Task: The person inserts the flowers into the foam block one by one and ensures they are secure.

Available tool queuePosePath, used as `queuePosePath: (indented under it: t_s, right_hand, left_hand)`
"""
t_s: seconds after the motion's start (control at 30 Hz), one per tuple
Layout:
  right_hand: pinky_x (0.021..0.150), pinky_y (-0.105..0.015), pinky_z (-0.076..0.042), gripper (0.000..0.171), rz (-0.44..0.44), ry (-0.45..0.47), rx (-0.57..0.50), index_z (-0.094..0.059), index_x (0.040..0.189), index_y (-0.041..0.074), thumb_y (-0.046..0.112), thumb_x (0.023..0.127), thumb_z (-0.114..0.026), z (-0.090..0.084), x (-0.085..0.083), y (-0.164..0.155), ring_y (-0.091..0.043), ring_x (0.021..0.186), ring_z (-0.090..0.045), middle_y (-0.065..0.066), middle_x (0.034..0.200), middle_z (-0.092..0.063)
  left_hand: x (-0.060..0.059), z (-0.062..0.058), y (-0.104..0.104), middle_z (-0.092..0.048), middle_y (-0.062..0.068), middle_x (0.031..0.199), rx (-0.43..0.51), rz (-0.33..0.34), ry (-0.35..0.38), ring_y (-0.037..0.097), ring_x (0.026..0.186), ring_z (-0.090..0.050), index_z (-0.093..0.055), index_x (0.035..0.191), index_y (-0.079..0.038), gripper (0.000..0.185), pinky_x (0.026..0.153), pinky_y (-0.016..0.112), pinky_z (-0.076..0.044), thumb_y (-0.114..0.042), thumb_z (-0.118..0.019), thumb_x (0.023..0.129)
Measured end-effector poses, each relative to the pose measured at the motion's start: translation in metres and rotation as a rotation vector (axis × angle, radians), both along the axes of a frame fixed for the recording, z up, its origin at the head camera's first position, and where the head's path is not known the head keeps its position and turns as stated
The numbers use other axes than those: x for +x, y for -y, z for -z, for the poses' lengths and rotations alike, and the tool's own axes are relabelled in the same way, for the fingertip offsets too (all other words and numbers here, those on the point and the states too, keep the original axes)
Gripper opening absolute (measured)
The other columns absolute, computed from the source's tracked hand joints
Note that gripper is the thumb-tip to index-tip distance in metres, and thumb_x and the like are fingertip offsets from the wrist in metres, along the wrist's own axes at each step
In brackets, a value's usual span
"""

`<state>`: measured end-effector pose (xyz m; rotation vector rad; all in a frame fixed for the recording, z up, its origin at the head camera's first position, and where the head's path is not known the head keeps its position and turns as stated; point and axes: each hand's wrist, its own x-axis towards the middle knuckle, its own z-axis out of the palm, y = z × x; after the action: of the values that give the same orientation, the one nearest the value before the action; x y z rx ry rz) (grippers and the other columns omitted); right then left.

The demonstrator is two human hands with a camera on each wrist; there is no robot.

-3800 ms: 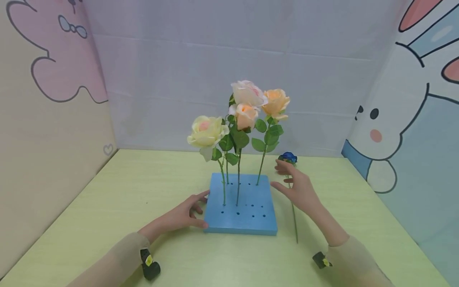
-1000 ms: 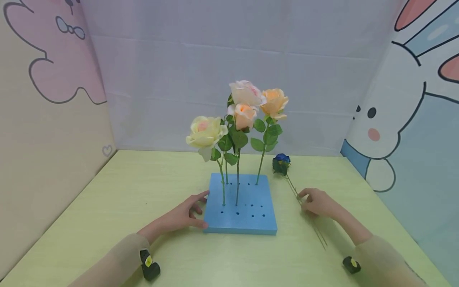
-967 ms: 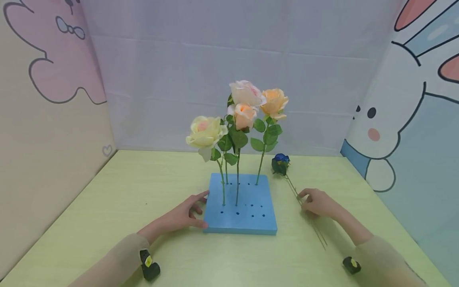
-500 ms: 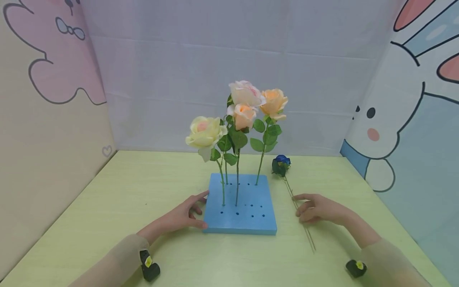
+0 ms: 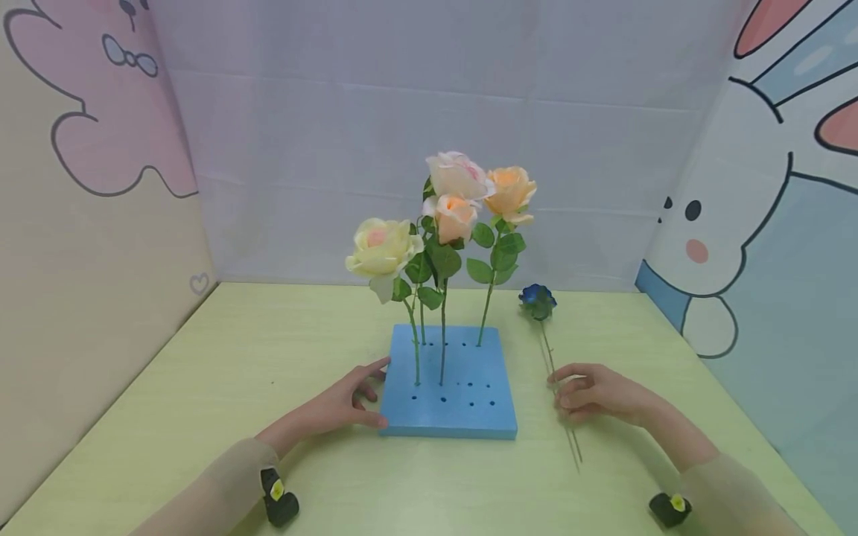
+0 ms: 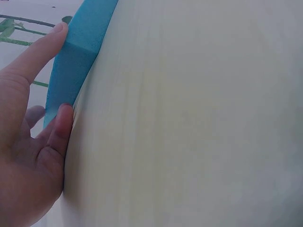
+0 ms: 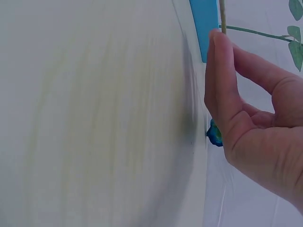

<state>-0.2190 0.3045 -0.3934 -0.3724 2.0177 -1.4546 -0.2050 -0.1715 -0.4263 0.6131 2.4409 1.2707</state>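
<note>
Blue artificial rose on a thin wire stem [image 5: 538, 301] lies on the pale green bench [image 5: 234, 372] at three o'clock of the square blue foam block with rows of holes [image 5: 447, 406], bloom at the far end. In the head view the right hand [image 5: 593, 391] pinches the stem at mid-length between curled fingers, while the left hand [image 5: 335, 402] rests with straight fingers against the block's nine o'clock edge. Four pale roses on green stems [image 5: 442, 216] stand in the back holes.

From the left wrist, the left hand's [image 6: 28, 142] fingertips [image 6: 64, 118] press the foam's side [image 6: 78, 56]; that brace looks worth holding firm so the light block does not slide.

From the right wrist, the right hand's [image 7: 251, 118] thumb and fingers close on the stem [image 7: 221, 14]. A grip nearer the bare end would likely steer the thin wire better and keep it from bending.
</note>
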Motion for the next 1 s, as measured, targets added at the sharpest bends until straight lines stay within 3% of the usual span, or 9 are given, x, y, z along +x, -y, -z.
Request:
queuePosePath:
  t_s: [0.23,0.43,0.7,0.83,1.0]
  right_hand:
    - [0.079,-0.032,-0.059,0.058,0.066,-0.049,-0.024,-0.031,0.143,-0.006,0.012,0.097,-0.061,-0.004,0.004,0.004,-0.016,0.087,-0.071,-0.009,0.102,-0.073]
    - [0.076,-0.035,-0.060,0.059,0.132,-0.180,-0.027,-0.027,0.146,-0.001,0.015,0.099,-0.059,-0.016,0.011,0.016,-0.020,0.087,-0.074,-0.016,0.103,-0.070]
    - [0.073,-0.039,-0.061,0.046,0.194,-0.388,-0.128,-0.039,0.139,0.017,0.009,0.098,-0.059,-0.023,0.018,0.034,-0.020,0.088,-0.075,-0.013,0.101,-0.067]
    - [0.074,-0.039,-0.061,0.049,0.168,-0.478,-0.182,-0.039,0.139,0.016,0.002,0.097,-0.059,-0.028,0.018,0.043,-0.025,0.089,-0.074,-0.014,0.100,-0.064]
    - [0.073,-0.036,-0.061,0.041,0.177,-0.526,-0.159,-0.046,0.134,0.007,0.002,0.095,-0.061,-0.033,0.020,0.058,-0.025,0.090,-0.074,-0.008,0.099,-0.065]
  left_hand:
    - [0.001,0.000,0.000,-0.042,0.012,0.148,-0.005,-0.002,-0.003,0.022,0.111,-0.051,-0.022,0.159,-0.020,0.101,0.085,0.027,-0.047,-0.034,-0.083,0.080]
    - [0.000,0.000,0.001,-0.042,0.012,0.148,-0.001,-0.004,0.000,0.022,0.111,-0.050,-0.021,0.159,-0.022,0.100,0.085,0.026,-0.047,-0.033,-0.082,0.080]
    - [0.001,0.001,0.000,-0.042,0.010,0.148,0.006,-0.005,0.011,0.022,0.112,-0.050,-0.021,0.159,-0.024,0.099,0.085,0.027,-0.047,-0.032,-0.082,0.081]
    - [0.000,0.001,0.001,-0.042,0.010,0.148,0.007,-0.005,0.008,0.021,0.112,-0.049,-0.021,0.159,-0.025,0.099,0.085,0.026,-0.046,-0.033,-0.082,0.081]
    - [-0.001,0.003,0.001,-0.041,0.010,0.148,0.008,-0.003,0.008,0.021,0.112,-0.049,-0.021,0.159,-0.025,0.099,0.086,0.026,-0.046,-0.033,-0.082,0.081]
